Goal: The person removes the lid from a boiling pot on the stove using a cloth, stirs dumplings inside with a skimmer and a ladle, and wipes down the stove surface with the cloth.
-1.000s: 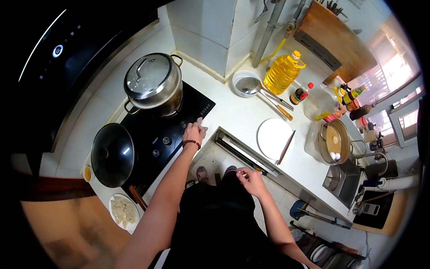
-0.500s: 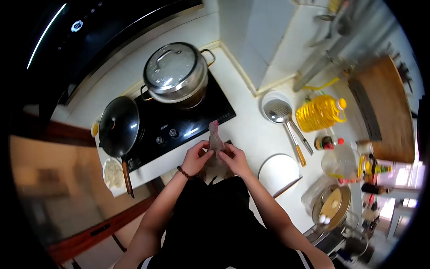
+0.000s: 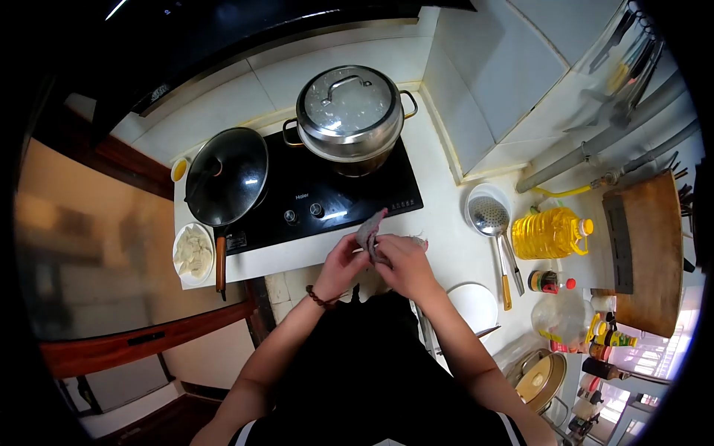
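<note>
Left hand (image 3: 343, 266) and right hand (image 3: 406, 264) both clamped on a greyish cloth (image 3: 369, 232), in front of the black cooktop (image 3: 357, 199). I'd pinch the fabric close to the folds and tuck loose ends inward for control. I read "Haier" on the cooktop; the small red-capped bottle's label (image 3: 550, 282) is illegible to me.

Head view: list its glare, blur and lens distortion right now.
In the head view, glints mark the dark pan lid and cooktop, and the window at right is washed out; in the same view, the brown panel at left looks soft, the range hood edge bows, and the corners go black.
</note>
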The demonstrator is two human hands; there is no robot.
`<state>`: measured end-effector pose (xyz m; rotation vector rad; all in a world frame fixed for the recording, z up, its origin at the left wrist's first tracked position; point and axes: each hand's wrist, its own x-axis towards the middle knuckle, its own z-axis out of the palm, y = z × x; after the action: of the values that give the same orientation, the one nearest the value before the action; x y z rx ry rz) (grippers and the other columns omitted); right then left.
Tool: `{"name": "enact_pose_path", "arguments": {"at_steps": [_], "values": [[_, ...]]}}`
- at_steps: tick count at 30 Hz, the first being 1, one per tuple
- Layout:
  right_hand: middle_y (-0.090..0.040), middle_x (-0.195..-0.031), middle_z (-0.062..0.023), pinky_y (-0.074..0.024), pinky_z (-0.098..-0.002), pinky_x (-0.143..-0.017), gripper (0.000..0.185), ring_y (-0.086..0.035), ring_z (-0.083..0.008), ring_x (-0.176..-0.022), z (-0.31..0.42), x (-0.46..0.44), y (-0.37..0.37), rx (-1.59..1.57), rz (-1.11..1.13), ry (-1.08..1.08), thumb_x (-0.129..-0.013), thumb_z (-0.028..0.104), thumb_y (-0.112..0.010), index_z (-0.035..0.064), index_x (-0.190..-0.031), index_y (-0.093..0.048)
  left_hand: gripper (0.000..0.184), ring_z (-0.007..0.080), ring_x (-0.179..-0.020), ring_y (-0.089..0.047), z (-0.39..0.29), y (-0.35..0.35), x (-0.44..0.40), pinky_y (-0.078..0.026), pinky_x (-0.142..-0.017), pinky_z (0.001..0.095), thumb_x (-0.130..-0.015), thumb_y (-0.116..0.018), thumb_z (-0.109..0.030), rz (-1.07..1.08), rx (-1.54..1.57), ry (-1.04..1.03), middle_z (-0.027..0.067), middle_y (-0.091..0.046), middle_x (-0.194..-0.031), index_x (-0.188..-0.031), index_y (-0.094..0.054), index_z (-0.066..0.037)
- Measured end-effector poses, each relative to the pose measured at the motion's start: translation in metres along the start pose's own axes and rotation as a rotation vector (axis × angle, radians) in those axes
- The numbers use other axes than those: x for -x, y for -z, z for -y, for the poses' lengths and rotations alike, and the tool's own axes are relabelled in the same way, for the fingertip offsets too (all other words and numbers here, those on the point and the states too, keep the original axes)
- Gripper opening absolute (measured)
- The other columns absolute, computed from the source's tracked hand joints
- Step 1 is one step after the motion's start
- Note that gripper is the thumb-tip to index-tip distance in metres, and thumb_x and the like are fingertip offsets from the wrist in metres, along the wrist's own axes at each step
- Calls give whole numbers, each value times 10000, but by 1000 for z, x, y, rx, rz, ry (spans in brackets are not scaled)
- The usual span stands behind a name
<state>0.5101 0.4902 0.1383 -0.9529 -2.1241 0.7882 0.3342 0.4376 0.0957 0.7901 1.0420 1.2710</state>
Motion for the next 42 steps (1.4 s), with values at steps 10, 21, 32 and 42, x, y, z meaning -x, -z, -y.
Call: {"name": "enact_pose_path", "arguments": {"at_steps": [10, 21, 32, 42], "values": [[-561, -771, 15, -395, -238, -579, 163, -529, -33, -705, 2, 3, -21, -994, -50, -619, -928, 105, -693, 67, -887, -540, 227, 69, -940, -577, -6, 67, -11, -462, -867, 219, -1051, -556, -153, -28, -52, 52, 3, -660, -1012, -1160, -660, 17], [-654, -1231, -150, -493, -385, -1011, 653, -631, -252, -1160, -15, 66, -137, -1377, 198, -830, -1068, 551, -346, -3, -1360, -535, 188, 65, -964, -595, -111, 86, 29, -465, -857, 223, -1031, -562, -80, 391, -82, 26, 22, -672, -1060, -1198, -594, -1], [-513, -1462, -155, -486, -452, -1076, 629, -563, -291, -1289, 41, 52, -156, -1508, -472, -451, -997, 161, -569, 126, -1573, -318, 236, 80, -927, -611, -118, 131, 47, -490, -836, 227, -975, -621, -23, 74, -125, -119, 27, -668, -1036, -1211, -610, -18], [-691, -1112, -85, -558, -262, -805, 1064, -664, -137, -907, 46, 22, -85, -1366, -338, -503, -850, -170, -641, 264, -1640, -77, 361, 80, -920, -594, -108, 129, 33, -509, -843, 239, -930, -667, 31, 7, -139, -80, 7, -616, -977, -1283, -633, -37]]}}
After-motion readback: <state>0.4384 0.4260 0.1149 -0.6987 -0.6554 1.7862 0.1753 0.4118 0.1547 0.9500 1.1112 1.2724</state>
